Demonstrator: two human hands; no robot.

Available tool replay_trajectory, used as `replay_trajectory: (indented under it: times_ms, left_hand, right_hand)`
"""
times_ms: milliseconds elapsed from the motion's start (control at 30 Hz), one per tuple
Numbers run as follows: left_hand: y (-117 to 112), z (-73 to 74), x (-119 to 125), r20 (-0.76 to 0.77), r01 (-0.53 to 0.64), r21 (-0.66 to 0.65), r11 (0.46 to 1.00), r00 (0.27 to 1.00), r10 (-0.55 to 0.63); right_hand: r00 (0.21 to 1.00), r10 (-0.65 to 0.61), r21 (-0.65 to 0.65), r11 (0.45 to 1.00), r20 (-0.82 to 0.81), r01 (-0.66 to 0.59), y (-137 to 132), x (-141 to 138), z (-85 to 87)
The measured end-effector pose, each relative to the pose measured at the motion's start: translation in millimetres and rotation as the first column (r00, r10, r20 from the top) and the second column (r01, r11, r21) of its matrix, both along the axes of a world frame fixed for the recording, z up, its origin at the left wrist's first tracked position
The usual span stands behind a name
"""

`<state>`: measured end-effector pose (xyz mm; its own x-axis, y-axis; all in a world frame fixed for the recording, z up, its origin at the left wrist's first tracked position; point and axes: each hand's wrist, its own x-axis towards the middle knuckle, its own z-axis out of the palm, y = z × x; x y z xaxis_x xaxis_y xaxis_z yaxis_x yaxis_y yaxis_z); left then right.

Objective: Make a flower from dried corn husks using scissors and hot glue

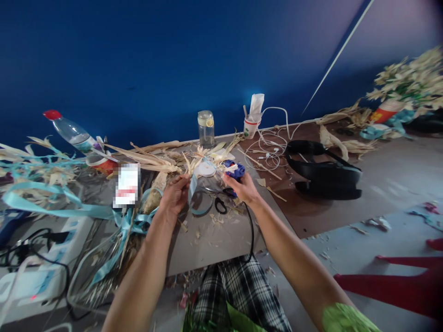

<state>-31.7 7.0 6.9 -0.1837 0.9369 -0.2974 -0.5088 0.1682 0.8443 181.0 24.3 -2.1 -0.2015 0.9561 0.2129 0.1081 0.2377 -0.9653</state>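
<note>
Blue corded tool [236, 171] in right hand [245, 187]

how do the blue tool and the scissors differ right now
The blue tool is in the right hand, while the scissors lie on the table, unheld.
The blue tool has a chunky blue body; the scissors show slim blades and black loop handles.
The hand partly covers the blue tool, while one loop of the scissors shows whole.
Both are close to the right hand.
</note>
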Motion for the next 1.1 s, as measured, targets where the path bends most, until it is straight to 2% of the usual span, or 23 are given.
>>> replay_trajectory:
  times_ms: [100, 133, 200, 267, 333, 400, 500, 600, 667, 700, 767, 833, 867, 900, 967, 1000, 1033, 1100]
  left_hand:
    - [-0.3, -0.3, 1.7, -0.017, -0.009, 0.037, 0.999, 1.0, 0.009]
    - [-0.4, -0.9, 2.4, -0.028, -0.018, 0.049, 0.999, 0.999, 0.019]
    - [-0.4, -2.9, 3.6, -0.076, -0.033, 0.076, 0.997, 0.996, 0.038]
    - [-0.1, -5.5, 4.6, -0.145, -0.034, 0.112, 0.993, 0.988, 0.05]
    - [0.3, -7.7, 5.3, -0.203, -0.026, 0.145, 0.989, 0.978, 0.055]
    - [0.4, -8.7, 5.8, -0.224, -0.029, 0.183, 0.983, 0.972, 0.07]
    - [-0.5, -7.5, 6.6, -0.234, -0.038, 0.233, 0.972, 0.968, 0.094]
    - [-2.8, -4.6, 8.0, -0.279, -0.013, 0.243, 0.97, 0.957, 0.083]
    - [-4.7, -2.9, 9.4, -0.31, 0.004, 0.25, 0.968, 0.948, 0.076]
    - [-5.7, -2.0, 10.3, -0.319, 0.009, 0.259, 0.966, 0.945, 0.076]
    - [-7.9, -0.3, 12.4, -0.325, 0.016, 0.281, 0.96, 0.942, 0.08]
    - [-10.3, 1.6, 14.5, -0.332, 0.025, 0.292, 0.956, 0.94, 0.077]
    - [-11.2, 2.6, 15.4, -0.338, 0.03, 0.292, 0.956, 0.938, 0.073]
    - [-11.9, 3.5, 15.9, -0.34, 0.031, 0.29, 0.957, 0.938, 0.073]
    - [-12.2, 4.5, 15.8, -0.333, 0.014, 0.286, 0.958, 0.939, 0.086]
    - [-11.8, 4.5, 15.1, -0.327, -0.004, 0.287, 0.958, 0.94, 0.102]
    - [-11.1, 4.1, 14.1, -0.319, -0.025, 0.29, 0.957, 0.94, 0.121]
    - [-9.4, 2.5, 11.6, -0.323, -0.046, 0.295, 0.954, 0.935, 0.145]
  right_hand:
    - [0.954, -0.197, 0.073, 0.98, 0.228, 0.185, 2.2, 4.6, 3.4]
    - [0.905, -0.267, 0.106, 0.964, 0.332, 0.246, 2.9, 6.2, 4.0]
    - [0.758, -0.364, 0.166, 0.93, 0.542, 0.328, 3.8, 9.2, 4.7]
    - [0.596, -0.388, 0.202, 0.912, 0.703, 0.356, 3.6, 11.5, 5.0]
    - [0.473, -0.375, 0.214, 0.908, 0.797, 0.359, 1.8, 13.3, 5.2]
    - [0.395, -0.354, 0.216, 0.91, 0.848, 0.353, -1.1, 15.3, 5.0]
    - [0.337, -0.304, 0.192, 0.925, 0.891, 0.327, -4.9, 21.7, 3.5]
    - [0.349, -0.223, 0.13, 0.954, 0.91, 0.27, -6.0, 32.2, 3.5]
    - [0.402, -0.226, 0.128, 0.958, 0.887, 0.256, -6.0, 36.4, 6.6]
    - [0.458, -0.253, 0.144, 0.955, 0.852, 0.261, -6.3, 35.6, 9.0]
    - [0.634, -0.314, 0.172, 0.946, 0.707, 0.276, -7.8, 25.7, 14.1]
    - [0.874, -0.193, 0.109, 0.981, 0.446, 0.161, -10.3, 4.1, 17.1]
    - [0.946, -0.087, 0.046, 0.996, 0.313, 0.077, -11.5, -10.0, 17.2]
    - [0.982, -0.021, -0.027, 0.999, 0.185, 0.026, -12.4, -24.8, 16.5]
    - [0.999, -0.012, -0.147, 0.989, -0.036, 0.007, -13.2, -52.6, 13.9]
    - [0.987, -0.065, -0.217, 0.976, -0.149, 0.031, -13.1, -63.5, 12.8]
    - [0.956, -0.12, -0.297, 0.954, -0.268, 0.037, -12.8, -71.6, 12.2]
    - [0.868, -0.169, -0.427, 0.903, -0.467, -0.054, -12.4, -79.7, 12.9]
